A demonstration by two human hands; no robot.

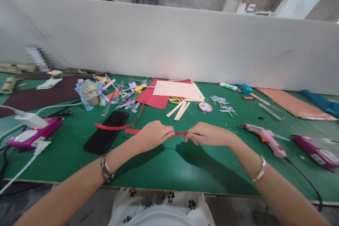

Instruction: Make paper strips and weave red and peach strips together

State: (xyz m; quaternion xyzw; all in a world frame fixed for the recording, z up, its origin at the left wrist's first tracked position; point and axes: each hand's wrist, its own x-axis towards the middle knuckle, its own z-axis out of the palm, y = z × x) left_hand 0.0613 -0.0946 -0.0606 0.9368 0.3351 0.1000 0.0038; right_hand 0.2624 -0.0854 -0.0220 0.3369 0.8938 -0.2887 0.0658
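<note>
A narrow red paper strip is stretched between my two hands above the green table. My left hand pinches it, and its wider tail sticks out to the left behind the wrist. At the other end my right hand has its fingers closed on the strip. Another red strip curves from the red sheets down over a black phone, left of my hands. Just beyond my hands lie several pale pink strips and a round white badge-like disc.
Red sheets lie under a pale pink sheet with yellow-handled scissors. On the right are a pink glue gun and a purple power strip; another purple power strip is left. A white partition stands behind.
</note>
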